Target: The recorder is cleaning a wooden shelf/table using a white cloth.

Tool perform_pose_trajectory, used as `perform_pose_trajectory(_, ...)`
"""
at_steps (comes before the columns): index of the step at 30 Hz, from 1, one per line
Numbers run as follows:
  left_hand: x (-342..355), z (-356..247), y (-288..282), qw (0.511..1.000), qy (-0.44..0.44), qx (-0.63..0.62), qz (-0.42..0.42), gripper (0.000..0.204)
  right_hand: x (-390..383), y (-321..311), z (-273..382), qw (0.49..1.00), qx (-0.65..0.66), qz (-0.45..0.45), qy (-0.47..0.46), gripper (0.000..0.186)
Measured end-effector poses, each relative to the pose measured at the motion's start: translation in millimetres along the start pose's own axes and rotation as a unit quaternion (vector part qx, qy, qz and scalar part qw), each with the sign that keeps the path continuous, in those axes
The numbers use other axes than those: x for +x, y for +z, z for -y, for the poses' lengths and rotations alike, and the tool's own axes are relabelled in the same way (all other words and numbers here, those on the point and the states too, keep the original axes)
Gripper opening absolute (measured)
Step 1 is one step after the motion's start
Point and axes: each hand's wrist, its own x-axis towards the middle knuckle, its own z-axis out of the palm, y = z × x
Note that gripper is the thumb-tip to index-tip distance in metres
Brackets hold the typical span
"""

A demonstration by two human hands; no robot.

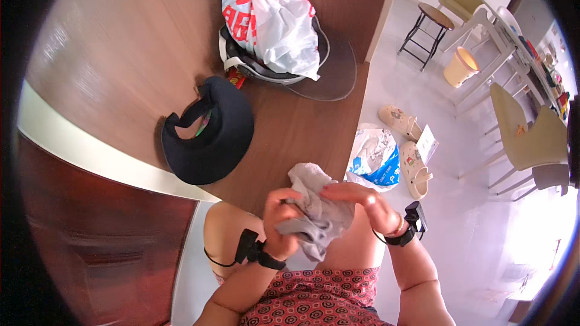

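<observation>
A crumpled light grey cloth (320, 217) hangs between my two hands, above my lap and close to the table's front edge. My left hand (281, 223) is closed around its left side, fingers curled into the folds. On the other side, my right hand (362, 199) grips the cloth's upper right part with its fingers reaching across the top; the thumb is hidden. A black sun visor (214, 139) lies on the brown wooden table (296, 127), ahead and to the left of the cloth.
Farther back stands a helmet (272, 75) with a clear shield, under a white plastic bag (272, 18) with red print. On the floor at right are a blue and white bag (377, 157), cream clogs (414, 169), a stool (436, 17), a bin (462, 66) and chairs (525, 130). A dark red door (96, 235) is at left.
</observation>
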Motion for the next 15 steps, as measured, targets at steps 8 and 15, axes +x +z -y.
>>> perform_pose_trajectory(8,37,-14,-15,0.946,-0.141,-0.253,-0.142,0.023,40,31,-15,0.817,-0.574,-0.051,-0.025,0.043)
perform_pose_trajectory(15,140,30,23,0.917,-0.301,-0.26,-0.019,0.029,98,-60,-69,0.719,-0.624,-0.301,-0.061,0.023)
